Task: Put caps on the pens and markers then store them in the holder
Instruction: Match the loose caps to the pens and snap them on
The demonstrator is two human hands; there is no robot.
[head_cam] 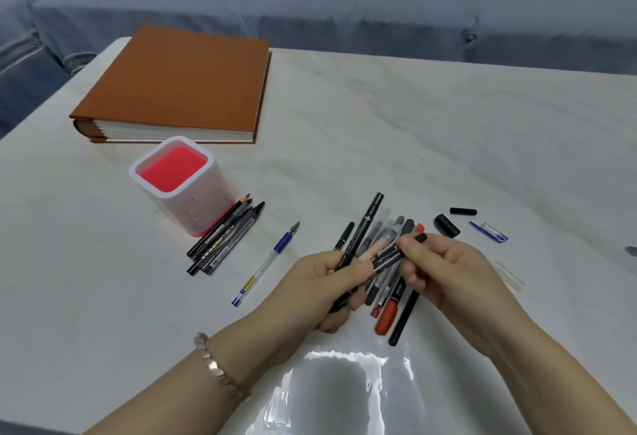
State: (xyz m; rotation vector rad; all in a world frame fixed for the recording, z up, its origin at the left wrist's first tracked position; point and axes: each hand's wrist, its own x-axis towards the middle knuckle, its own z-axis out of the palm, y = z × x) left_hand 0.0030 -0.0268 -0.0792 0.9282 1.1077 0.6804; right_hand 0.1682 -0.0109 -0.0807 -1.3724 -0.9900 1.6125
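My left hand (331, 283) grips a bundle of black pens (362, 227) that fans upward from the fist. My right hand (444, 265) pinches a small black cap (420, 237) at the tip of a black pen (387, 258) held across the bundle. Beneath the hands lie a red marker (387, 319) and a black pen (403, 321). The white holder with a red inside (179, 186) stands empty to the left. A group of black pens and pencils (224, 238) lies beside it. One uncapped blue pen (267, 264) lies alone.
Loose caps sit to the right: two black ones (447, 225) (463, 211), a blue one (489, 232) and a clear one (509, 276). A thick brown album (179, 86) lies at the back left. A grey sofa (344, 3) runs behind the white table (448, 124).
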